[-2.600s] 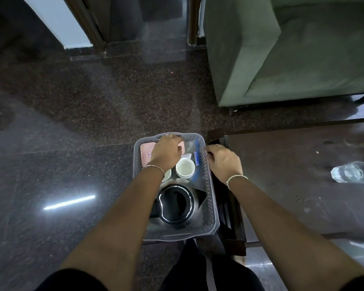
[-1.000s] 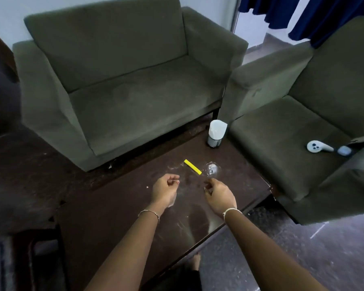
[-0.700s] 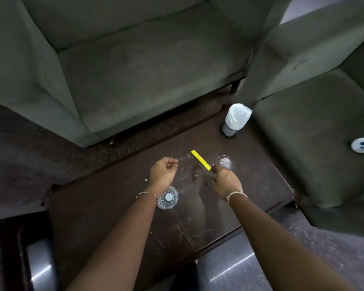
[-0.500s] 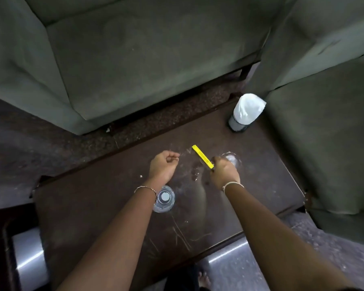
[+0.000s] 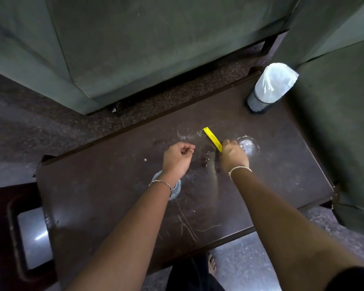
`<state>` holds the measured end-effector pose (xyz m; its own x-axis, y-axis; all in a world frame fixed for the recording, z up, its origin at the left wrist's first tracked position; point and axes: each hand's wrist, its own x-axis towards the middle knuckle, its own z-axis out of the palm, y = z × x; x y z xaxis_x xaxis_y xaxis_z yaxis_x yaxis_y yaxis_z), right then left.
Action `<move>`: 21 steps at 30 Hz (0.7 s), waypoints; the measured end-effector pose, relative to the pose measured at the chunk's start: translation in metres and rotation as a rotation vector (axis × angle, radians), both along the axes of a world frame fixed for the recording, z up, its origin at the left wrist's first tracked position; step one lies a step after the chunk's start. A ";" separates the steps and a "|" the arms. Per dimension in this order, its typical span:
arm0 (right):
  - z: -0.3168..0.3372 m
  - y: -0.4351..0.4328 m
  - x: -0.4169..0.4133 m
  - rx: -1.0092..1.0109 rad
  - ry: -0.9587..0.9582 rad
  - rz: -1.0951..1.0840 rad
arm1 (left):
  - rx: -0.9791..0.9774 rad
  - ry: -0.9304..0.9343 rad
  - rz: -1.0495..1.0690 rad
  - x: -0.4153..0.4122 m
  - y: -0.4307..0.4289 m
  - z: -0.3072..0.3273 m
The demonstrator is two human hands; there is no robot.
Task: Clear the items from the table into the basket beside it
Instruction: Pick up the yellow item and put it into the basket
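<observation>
Two green sofas (image 5: 156, 43) flank one dark counter (image 5: 114, 206). On it stand one mesh cup (image 5: 261, 101) stuffed with white paper, two clear glasses (image 5: 248, 147), and one yellow strip (image 5: 211, 138). The left hand (image 5: 177, 160) is curled closed, empty, above one glass; the right hand (image 5: 233, 156) pinches the strip's near end.
</observation>
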<state>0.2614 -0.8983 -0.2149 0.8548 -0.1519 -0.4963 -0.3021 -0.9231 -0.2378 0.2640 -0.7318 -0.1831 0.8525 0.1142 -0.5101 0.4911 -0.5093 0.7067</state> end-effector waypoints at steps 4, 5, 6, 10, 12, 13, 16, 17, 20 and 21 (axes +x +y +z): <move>0.014 -0.005 -0.004 0.122 -0.025 -0.075 | -0.028 -0.009 0.027 -0.002 0.002 0.015; 0.021 -0.006 -0.007 0.156 -0.039 -0.109 | -0.038 -0.006 0.030 -0.003 0.001 0.022; 0.028 -0.006 -0.010 0.198 -0.051 -0.161 | -0.050 -0.004 0.037 -0.006 0.000 0.029; 0.068 -0.005 -0.031 0.458 -0.095 -0.390 | -0.122 0.002 0.094 -0.021 -0.004 0.067; 0.091 -0.001 -0.048 0.667 -0.111 -0.493 | -0.196 0.023 0.136 -0.033 -0.005 0.089; 0.104 0.002 -0.057 0.770 -0.121 -0.547 | -0.237 0.031 0.162 -0.040 -0.004 0.100; 0.143 0.015 -0.091 0.987 -0.115 -0.629 | -0.349 0.035 0.243 -0.066 0.006 0.135; 0.155 0.020 -0.103 1.025 -0.104 -0.622 | -0.391 0.037 0.273 -0.077 0.011 0.148; 0.193 0.036 -0.139 1.156 -0.059 -0.614 | -0.523 0.056 0.346 -0.114 0.032 0.186; 0.205 0.042 -0.150 1.200 -0.045 -0.605 | -0.563 0.058 0.361 -0.128 0.040 0.198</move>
<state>0.1111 -0.8565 -0.0104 0.8273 -0.0030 -0.5618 -0.5562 0.1357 -0.8199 0.1361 -0.6915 0.0153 0.7801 0.0900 -0.6191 0.6067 0.1327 0.7838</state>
